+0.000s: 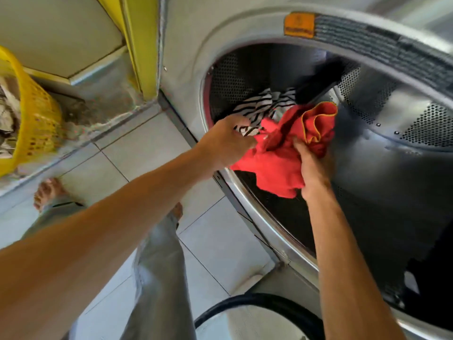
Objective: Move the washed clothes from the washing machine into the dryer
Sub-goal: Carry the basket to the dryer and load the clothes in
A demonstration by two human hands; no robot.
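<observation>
A laundry room with a pale tiled floor [152, 153] and a large steel front-loading machine [186, 45] whose round door opening fills the right side. At that opening, the fingers of the right hand [312, 168] curl up into a bunched red garment [289, 148] from below, gripping it. The left hand [225, 141] pinches the garment's upper left edge, next to a black-and-white striped garment [259, 106]; whether its fingers also catch the stripes cannot be told. The red garment sits over the chrome door rim [257, 209], half inside the perforated drum [230, 79]. Behind it lies a dark, blurred piece of clothing [318, 79].

A yellow plastic laundry basket [36, 114] stands far left, well apart, with pale fabric inside.

The step looks like carrying clothes through the door. Doing it well probably means gathering the hanging red tail so nothing drags over the rim or drops onto the tiles.
</observation>
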